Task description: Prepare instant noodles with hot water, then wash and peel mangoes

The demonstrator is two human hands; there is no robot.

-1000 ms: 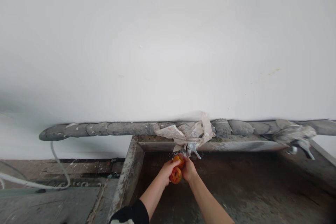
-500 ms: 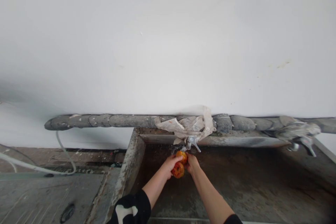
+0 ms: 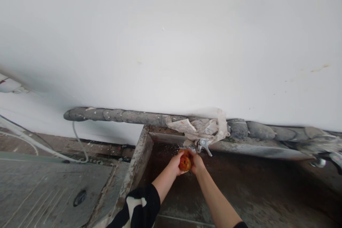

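Observation:
My left hand (image 3: 176, 164) is closed round a red-and-yellow apple (image 3: 185, 164), which faces me between my two hands. Just behind it, nearer the tap, part of a second, orange-yellow apple (image 3: 184, 151) shows under splashing water. My right hand (image 3: 197, 162) curls against the apples from the right; its fingertips are partly hidden behind them. Right above my hands is a metal tap (image 3: 203, 145) with a lever handle, and droplets spray out to the left of it.
Below my hands lies a stained metal trough sink (image 3: 135, 165). A wrapped grey pipe (image 3: 144, 117) runs along the white wall, with torn plastic (image 3: 205, 128) round the tap. Another tap (image 3: 319, 162) is at right. A pale hose (image 3: 77, 142) hangs at left beside a grey slab (image 3: 50, 188).
The front apple has come up between my hands, and my hands have drawn closer together, covering more of the rear apple. The view has shifted left and tilted slightly.

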